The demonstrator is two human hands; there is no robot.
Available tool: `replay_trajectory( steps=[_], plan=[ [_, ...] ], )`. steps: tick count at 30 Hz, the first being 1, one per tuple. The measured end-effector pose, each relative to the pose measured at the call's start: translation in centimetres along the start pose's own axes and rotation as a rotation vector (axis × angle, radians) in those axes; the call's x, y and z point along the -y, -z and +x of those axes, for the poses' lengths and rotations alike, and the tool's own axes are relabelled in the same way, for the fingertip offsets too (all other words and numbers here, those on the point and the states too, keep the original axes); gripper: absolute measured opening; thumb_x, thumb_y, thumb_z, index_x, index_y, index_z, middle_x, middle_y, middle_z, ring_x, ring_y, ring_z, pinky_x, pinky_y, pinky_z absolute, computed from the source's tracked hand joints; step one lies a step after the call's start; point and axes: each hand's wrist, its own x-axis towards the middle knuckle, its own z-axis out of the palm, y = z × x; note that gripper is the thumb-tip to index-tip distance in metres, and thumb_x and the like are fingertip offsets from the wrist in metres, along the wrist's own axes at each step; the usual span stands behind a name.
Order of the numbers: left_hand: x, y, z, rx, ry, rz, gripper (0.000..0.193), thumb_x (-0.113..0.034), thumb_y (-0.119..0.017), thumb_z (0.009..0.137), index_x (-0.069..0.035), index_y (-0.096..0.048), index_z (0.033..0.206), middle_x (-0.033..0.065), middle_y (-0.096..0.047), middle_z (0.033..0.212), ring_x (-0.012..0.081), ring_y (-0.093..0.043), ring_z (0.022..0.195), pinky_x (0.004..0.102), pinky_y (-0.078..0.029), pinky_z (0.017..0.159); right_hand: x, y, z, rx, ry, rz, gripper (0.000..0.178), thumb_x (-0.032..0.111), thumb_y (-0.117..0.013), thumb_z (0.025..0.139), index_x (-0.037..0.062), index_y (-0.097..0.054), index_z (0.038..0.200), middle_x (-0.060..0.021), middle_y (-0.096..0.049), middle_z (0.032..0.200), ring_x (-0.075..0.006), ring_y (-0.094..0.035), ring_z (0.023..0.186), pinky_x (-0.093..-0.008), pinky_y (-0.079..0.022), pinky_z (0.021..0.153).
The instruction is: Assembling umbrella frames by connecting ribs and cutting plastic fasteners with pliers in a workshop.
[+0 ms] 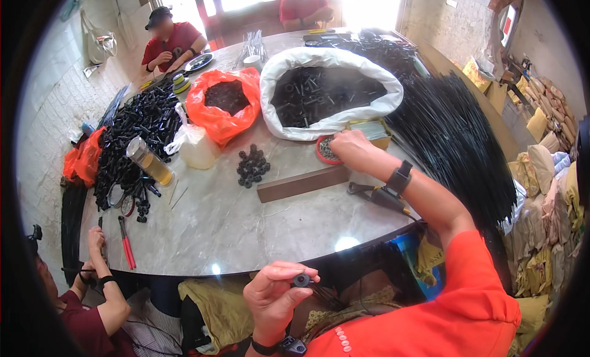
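Observation:
My left hand [275,297] is raised in front of the table's near edge. Its thumb and fingers pinch a small round black plastic part [301,280] with a hole in its middle. My right hand [351,149] reaches across the table to a small red dish [321,155] of tiny metal pieces. Its curled fingers are at the dish's right side, and whatever is between the fingertips is hidden. A pile of small black knobs [252,166] lies left of the dish, and a brown bar [303,183] lies in front of it.
Beyond the dish stands a white sack [393,94] of black parts, with an orange bag [195,102] beside it. Black rods [448,135] cover the right side. Dark pliers [384,198] lie under my right forearm. Co-workers sit at left and behind; red-handled pliers [127,246] lie left.

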Motion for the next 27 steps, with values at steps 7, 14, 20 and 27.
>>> replay_trajectory(
  steps=[7,14,20,27],
  plan=[
    [-0.4,-1.1,-0.5,-0.071,-0.003,0.080,0.029,0.006,-0.073,0.077,0.002,-0.060,0.103,0.0224,-0.066,0.095,0.0307,-0.067,0.086,0.0410,-0.057,0.078,-0.9,-0.5,-0.6,-0.305,-0.138,0.354,0.011,0.016,-0.060,0.084,0.0062,-0.066,0.084,-0.0161,-0.068,0.087,-0.0364,-0.066,0.086,-0.0460,-0.052,0.074],
    [-0.4,-1.9,-1.2,-0.070,-0.027,0.071,0.027,0.006,-0.072,0.078,0.002,-0.060,0.102,0.0223,-0.066,0.095,0.0304,-0.067,0.085,0.0411,-0.057,0.078,-1.3,-0.2,-1.9,-0.373,-0.309,0.857,0.013,0.019,-0.061,0.090,0.0059,-0.064,0.092,-0.0119,-0.069,0.086,-0.0262,-0.067,0.077,-0.0395,-0.052,0.069],
    [-0.4,-2.4,-1.6,-0.063,-0.046,0.095,0.026,0.005,-0.071,0.078,0.002,-0.060,0.101,0.0221,-0.066,0.095,0.0298,-0.066,0.085,0.0413,-0.057,0.078,-1.1,2.0,-4.5,-0.166,-0.285,1.992,0.010,0.018,-0.064,0.094,0.0080,-0.065,0.095,-0.0032,-0.069,0.085,-0.0076,-0.065,0.070,-0.0217,-0.049,0.052],
    [-0.3,-3.4,-1.7,-0.051,-0.027,0.111,0.024,0.005,-0.071,0.079,0.002,-0.060,0.100,0.0214,-0.066,0.095,0.0292,-0.066,0.085,0.0406,-0.057,0.077,2.3,4.0,-8.6,-0.131,-0.048,2.366,0.008,0.013,-0.061,0.097,0.0053,-0.063,0.098,-0.0059,-0.070,0.090,-0.0096,-0.066,0.070,-0.0212,-0.050,0.055]
  ],
)
